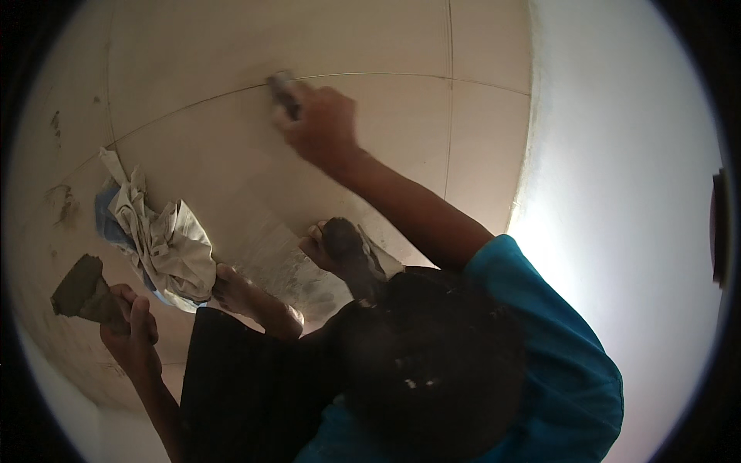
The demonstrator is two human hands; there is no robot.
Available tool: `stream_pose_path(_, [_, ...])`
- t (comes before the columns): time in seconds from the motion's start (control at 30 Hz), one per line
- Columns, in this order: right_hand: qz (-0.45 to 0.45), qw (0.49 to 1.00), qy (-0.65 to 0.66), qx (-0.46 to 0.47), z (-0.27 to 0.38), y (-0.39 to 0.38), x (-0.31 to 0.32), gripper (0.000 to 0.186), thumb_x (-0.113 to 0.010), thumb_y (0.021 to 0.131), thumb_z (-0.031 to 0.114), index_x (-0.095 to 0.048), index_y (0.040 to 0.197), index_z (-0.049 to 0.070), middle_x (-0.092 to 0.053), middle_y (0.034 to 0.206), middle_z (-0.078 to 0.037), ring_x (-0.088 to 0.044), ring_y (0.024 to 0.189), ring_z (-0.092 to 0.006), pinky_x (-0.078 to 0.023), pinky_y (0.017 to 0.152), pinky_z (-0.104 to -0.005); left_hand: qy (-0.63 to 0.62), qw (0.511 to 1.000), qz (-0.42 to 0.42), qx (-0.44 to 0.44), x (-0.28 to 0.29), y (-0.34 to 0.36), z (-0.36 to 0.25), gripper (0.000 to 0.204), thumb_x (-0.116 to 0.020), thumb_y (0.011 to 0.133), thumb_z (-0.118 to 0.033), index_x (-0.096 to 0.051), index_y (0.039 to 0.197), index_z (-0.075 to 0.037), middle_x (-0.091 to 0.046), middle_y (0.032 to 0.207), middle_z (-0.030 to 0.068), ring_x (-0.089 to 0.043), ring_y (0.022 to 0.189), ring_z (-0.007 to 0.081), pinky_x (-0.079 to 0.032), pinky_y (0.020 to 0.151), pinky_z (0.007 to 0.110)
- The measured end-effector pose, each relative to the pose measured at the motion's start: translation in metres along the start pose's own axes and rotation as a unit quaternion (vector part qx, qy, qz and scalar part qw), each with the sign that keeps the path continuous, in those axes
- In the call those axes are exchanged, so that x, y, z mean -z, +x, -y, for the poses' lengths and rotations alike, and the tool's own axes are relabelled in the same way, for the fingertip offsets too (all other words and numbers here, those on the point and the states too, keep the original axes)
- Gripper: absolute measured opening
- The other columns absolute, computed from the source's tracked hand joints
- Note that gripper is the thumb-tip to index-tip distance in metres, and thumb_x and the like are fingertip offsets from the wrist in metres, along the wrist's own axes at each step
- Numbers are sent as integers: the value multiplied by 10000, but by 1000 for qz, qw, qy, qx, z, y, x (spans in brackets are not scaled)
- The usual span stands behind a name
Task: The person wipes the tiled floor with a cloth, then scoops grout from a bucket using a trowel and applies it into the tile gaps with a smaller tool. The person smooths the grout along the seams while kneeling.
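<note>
My right hand (pixel 320 127) is closed around a small dark tool (pixel 284 91), blurred by motion. Its tip rests at or just over a thin joint line (pixel 231 94) between floor tiles; contact is unclear. Low at the left, my left hand (pixel 135 328) grips a flat, trapezoid grey-green piece (pixel 81 289), like a broad scraper blade coated with paste. The fingers hide where it is held. A crumpled beige and blue cloth (pixel 162 239) lies on the tiles between this hand and my left foot.
My bare feet (pixel 255 297) stand on the beige tiled floor (pixel 394 139). Pale smears (pixel 289 270) mark the tiles between them, and dark smudges (pixel 65 204) lie at the left. A white wall (pixel 617 154) rises along the right, with a dark object (pixel 719 228) at its far edge.
</note>
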State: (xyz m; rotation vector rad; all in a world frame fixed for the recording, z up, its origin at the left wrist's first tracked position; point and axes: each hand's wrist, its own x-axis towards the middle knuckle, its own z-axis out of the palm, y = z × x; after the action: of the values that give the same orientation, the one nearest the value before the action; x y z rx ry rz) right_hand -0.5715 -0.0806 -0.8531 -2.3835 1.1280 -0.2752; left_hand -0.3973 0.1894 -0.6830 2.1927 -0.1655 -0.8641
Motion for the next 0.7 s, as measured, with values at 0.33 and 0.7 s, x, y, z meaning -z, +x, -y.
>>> stream_pose_path(0.33, [26,995,-73,58,33,54,2,293,-641,766,225,-631,1017,73,-645,782,-156,-632,791,-341,-511,679,-459,-84,995,20,-41,40,32,20,154,-669,826,-20,-520,849,-54,-471,677,-26,-393,471,24,-286,405,178])
stream_pose_path(0.7, [88,804,508,-296,56,-11,65,392,-635,833,126,-514,1185,3,-636,1023,-136,-640,943,-249,-559,802,-401,-102,976,94,-170,-38,117,-47,157,-721,816,-111,-574,846,-64,-474,643,-53,-402,475,20,-302,413,193])
